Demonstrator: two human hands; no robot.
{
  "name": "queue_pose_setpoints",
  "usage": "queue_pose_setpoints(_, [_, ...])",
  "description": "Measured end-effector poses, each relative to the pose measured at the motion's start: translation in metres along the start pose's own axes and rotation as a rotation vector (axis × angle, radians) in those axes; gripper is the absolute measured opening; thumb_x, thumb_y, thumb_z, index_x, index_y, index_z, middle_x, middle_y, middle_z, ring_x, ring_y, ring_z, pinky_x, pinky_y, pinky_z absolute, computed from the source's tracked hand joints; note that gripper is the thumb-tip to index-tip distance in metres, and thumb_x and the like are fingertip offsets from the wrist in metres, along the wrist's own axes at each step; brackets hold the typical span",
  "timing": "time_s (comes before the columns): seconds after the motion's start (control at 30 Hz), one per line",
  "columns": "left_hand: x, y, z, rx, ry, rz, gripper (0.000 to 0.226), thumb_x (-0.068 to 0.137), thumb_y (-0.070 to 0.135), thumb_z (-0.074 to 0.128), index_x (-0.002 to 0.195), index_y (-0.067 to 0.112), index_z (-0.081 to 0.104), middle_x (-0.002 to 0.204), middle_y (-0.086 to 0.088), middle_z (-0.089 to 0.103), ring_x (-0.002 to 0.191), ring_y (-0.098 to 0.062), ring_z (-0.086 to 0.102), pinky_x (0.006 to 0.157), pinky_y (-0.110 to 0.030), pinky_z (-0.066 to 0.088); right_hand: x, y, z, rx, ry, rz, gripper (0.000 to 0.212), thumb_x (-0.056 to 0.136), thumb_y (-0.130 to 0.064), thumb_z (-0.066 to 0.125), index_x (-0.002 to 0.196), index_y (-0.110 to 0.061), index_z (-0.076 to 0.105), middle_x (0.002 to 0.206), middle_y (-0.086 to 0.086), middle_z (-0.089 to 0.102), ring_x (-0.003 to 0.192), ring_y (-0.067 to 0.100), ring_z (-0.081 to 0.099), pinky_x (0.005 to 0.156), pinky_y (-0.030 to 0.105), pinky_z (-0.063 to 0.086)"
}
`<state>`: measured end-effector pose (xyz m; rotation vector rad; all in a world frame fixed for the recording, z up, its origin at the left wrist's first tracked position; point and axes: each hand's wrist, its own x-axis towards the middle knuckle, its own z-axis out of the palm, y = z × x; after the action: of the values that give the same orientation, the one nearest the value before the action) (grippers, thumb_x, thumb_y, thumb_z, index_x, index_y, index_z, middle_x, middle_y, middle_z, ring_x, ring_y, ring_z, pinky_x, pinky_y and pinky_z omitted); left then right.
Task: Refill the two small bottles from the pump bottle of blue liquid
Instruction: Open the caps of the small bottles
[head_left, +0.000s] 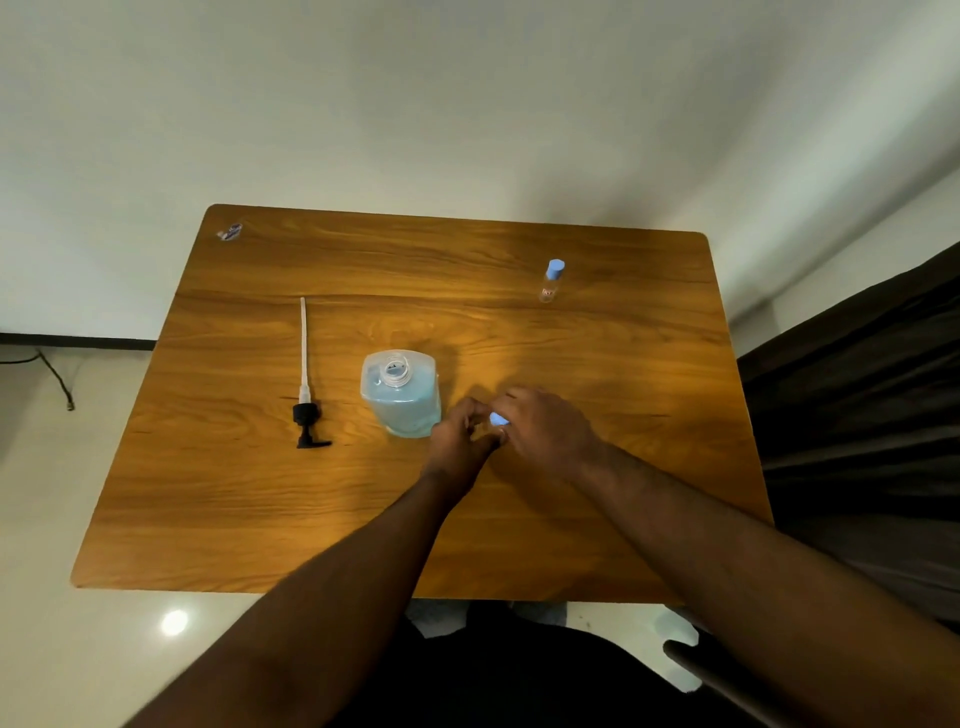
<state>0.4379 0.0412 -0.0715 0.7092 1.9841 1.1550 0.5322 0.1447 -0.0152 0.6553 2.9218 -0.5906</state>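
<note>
Small bottle (497, 419) — between both hands, beside pump bottle (401, 393)

No text, brand or number can be read. A small label with reddish marks is carried low on the far small bottle (550, 283), but its characters are too small to be made out. A dark mark is seen inside the open neck of the large bottle of blue liquid (400, 392); it cannot be resolved into a letter or figure. A blue, white and red sticker (230, 232) is fixed near the far left corner of the table (260, 519), its print blurred.
</note>
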Motion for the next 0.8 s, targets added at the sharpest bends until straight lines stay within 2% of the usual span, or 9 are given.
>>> queue_pose_setpoints(0.07, [0.005,0.002,0.001,0.022,-0.015,0.002,0.038,0.075,0.007,0.077,0.077,0.032,0.049,0.078,0.01,0.057,0.072,-0.004,0.052,0.064,-0.02,0.043,-0.003,0.005,-0.001,-0.014,0.041,-0.076,0.028,0.082,-0.013,0.062,0.11,-0.015,0.059,0.101,0.007,0.058,0.091,0.025,0.056,0.069,0.035,0.05])
queue_pose_setpoints(0.13, [0.007,-0.002,0.002,0.042,-0.048,-0.015,0.032,0.077,0.008,0.076,0.084,0.029,0.052,0.086,0.004,0.064,0.082,-0.016,0.061,0.072,-0.032,0.05,-0.005,0.01,-0.001,0.011,0.091,-0.097,0.029,0.081,-0.01,0.061,0.11,-0.013,0.06,0.101,0.008,0.059,0.089,0.025,0.057,0.07,0.034,0.05])
queue_pose_setpoints(0.23, [0.005,-0.013,0.004,0.05,-0.068,-0.062,0.025,0.081,0.009,0.073,0.094,0.019,0.054,0.09,0.0,0.067,0.087,-0.023,0.063,0.074,-0.042,0.052,-0.011,0.017,0.001,0.226,0.192,0.045,0.028,0.08,-0.001,0.057,0.105,-0.014,0.059,0.101,0.006,0.06,0.09,0.022,0.057,0.074,0.035,0.05])
queue_pose_setpoints(0.37, [0.006,-0.017,0.004,0.034,-0.046,-0.081,0.031,0.076,0.01,0.079,0.093,0.021,0.055,0.085,0.012,0.06,0.081,-0.007,0.058,0.07,-0.023,0.047,-0.017,0.034,0.016,0.502,0.218,0.327,0.051,0.082,0.008,0.058,0.128,-0.012,0.053,0.13,0.006,0.054,0.12,0.018,0.051,0.097,0.023,0.042])
queue_pose_setpoints(0.43, [0.008,-0.016,0.003,0.045,-0.054,-0.073,0.031,0.074,0.012,0.081,0.094,0.019,0.058,0.085,0.013,0.058,0.077,-0.002,0.054,0.065,-0.013,0.043,-0.022,0.042,0.026,0.531,0.19,0.406,0.046,0.084,0.007,0.059,0.125,-0.011,0.056,0.128,0.007,0.055,0.118,0.019,0.053,0.094,0.02,0.041])
queue_pose_setpoints(0.5, [0.01,-0.021,0.003,0.093,-0.066,-0.051,0.032,0.074,0.012,0.081,0.099,0.015,0.06,0.09,0.007,0.062,0.083,-0.008,0.057,0.069,-0.015,0.045,-0.027,0.045,0.035,0.583,0.175,0.451,0.035,0.083,0.006,0.06,0.112,-0.014,0.059,0.114,0.004,0.061,0.105,0.018,0.058,0.081,0.023,0.047])
queue_pose_setpoints(0.6, [0.009,-0.025,0.004,0.167,-0.07,-0.062,0.049,0.075,0.013,0.08,0.119,0.016,0.058,0.114,-0.003,0.065,0.107,-0.018,0.06,0.088,-0.028,0.049,-0.029,0.045,0.047,0.634,0.206,0.536,0.029,0.081,0.005,0.063,0.097,-0.016,0.053,0.103,0.001,0.059,0.095,0.016,0.058,0.07,0.024,0.048])
queue_pose_setpoints(0.7, [0.002,-0.02,0.004,0.168,-0.081,-0.077,0.08,0.075,0.011,0.08,0.142,0.025,0.04,0.133,-0.007,0.056,0.123,-0.019,0.053,0.101,-0.033,0.045,-0.026,0.049,0.058,0.586,0.255,0.58,0.028,0.077,0.004,0.068,0.093,-0.015,0.054,0.106,0.003,0.055,0.094,0.016,0.055,0.071,0.024,0.046])
queue_pose_setpoints(0.8, [-0.005,-0.013,0.003,0.157,-0.102,-0.062,0.1,0.072,0.008,0.082,0.15,0.032,0.024,0.144,-0.008,0.047,0.133,-0.02,0.045,0.108,-0.038,0.041,-0.024,0.056,0.069,0.534,0.209,0.505,0.029,0.076,0.0,0.07,0.094,-0.016,0.055,0.098,0.002,0.059,0.09,0.019,0.057,0.072,0.033,0.051])
